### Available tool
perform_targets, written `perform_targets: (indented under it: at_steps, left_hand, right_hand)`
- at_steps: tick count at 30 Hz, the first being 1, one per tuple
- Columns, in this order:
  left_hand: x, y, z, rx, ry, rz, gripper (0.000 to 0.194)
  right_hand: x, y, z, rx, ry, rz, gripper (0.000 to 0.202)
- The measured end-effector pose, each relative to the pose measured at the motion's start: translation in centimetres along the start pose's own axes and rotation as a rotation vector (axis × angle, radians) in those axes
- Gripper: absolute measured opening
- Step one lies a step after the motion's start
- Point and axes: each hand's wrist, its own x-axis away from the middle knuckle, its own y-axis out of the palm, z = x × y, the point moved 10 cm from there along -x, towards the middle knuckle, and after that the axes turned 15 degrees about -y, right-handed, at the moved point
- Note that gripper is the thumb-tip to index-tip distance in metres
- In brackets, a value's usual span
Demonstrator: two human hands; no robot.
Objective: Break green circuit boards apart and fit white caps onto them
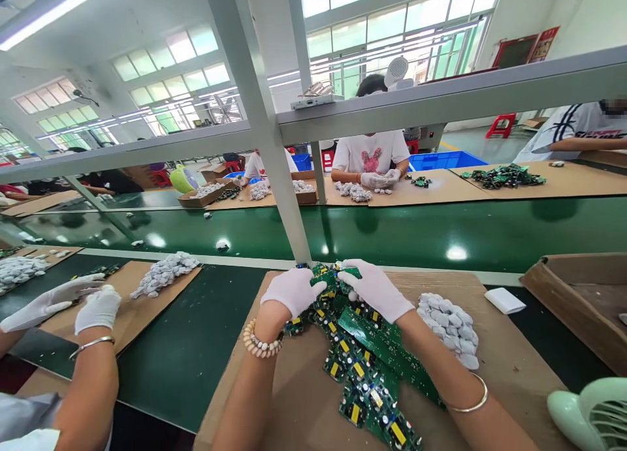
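Observation:
My left hand (290, 290), in a white glove, pinches a small green circuit board (322, 281) at the far end of the pile. Opposite it, my gloved right hand (376, 290) grips the edge of another green board (353, 272), thumb and fingers closed on it. Below both hands, strips of circuit boards (361, 370) with yellow and white components lie heaped on a cardboard sheet (298, 399). One long green panel (377, 340) lies with its flat side up, partly under my right forearm. White lumpy pieces (448, 327) are piled right of that arm.
A co-worker's gloved hands (98, 304) work at the left by another white pile (166, 271). An upright metal post (279, 144) and green conveyor belt (416, 235) lie ahead. An open cardboard box (578, 294) and pale green fan (595, 408) stand at right.

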Motion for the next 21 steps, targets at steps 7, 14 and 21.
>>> perform_targets:
  at_steps: [7,14,21]
  left_hand:
    - [0.1,0.9,-0.4,0.253,0.066,-0.247,0.05]
    - [0.7,-0.4,1.0,0.312,0.354,-0.138,0.053]
    - [0.0,-0.7,-3.0,0.357,0.157,-0.144,0.058]
  right_hand:
    - [-0.4,1.4,-2.6,-0.114,-0.275,-0.078,0.048]
    - [0.0,0.5,-3.4,-0.116,-0.235,-0.08,0.022]
    - [0.1,-0.5,-2.7,-0.425,-0.163,0.022,0.031]
